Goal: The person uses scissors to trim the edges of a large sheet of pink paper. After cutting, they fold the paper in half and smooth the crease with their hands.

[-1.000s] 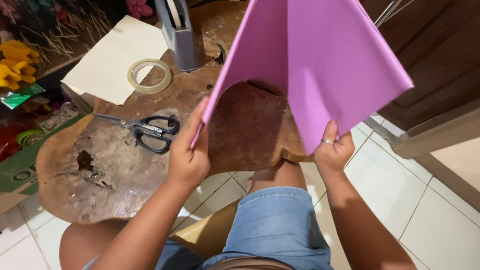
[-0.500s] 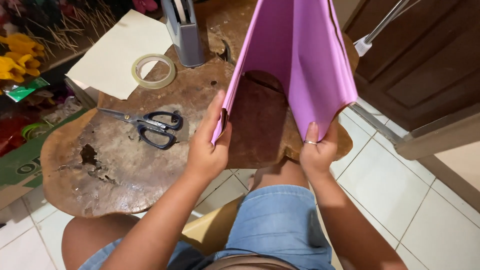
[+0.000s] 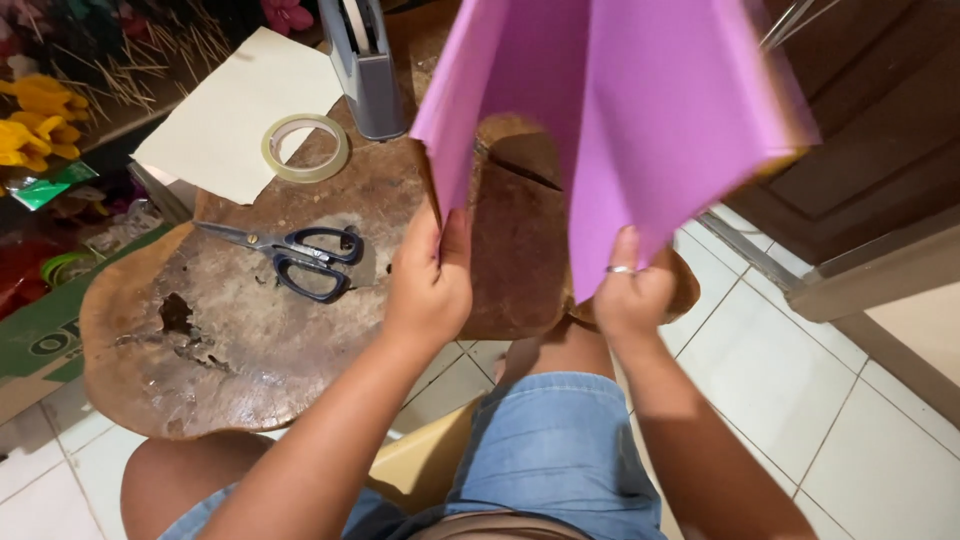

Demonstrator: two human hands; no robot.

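Observation:
A large pink sheet of paper [image 3: 620, 120] is held up over a low brown wooden table [image 3: 250, 340], bent into a fold along its middle. My left hand [image 3: 432, 285] pinches the sheet's lower left corner. My right hand [image 3: 630, 290], with a ring on one finger, grips the lower edge of the right half. Black-handled scissors [image 3: 300, 257] lie on the table just left of my left hand.
A roll of clear tape [image 3: 305, 147] and a cream sheet of paper [image 3: 235, 110] lie at the table's far side, next to a grey upright holder [image 3: 362, 65]. Yellow and green items [image 3: 35, 120] crowd the left. A dark wooden door [image 3: 870, 130] stands on the right above white floor tiles [image 3: 780, 390].
The pink sheet was spread wide, then my hands came together and folded it; now the two halves spread a little apart again, still held by both hands.

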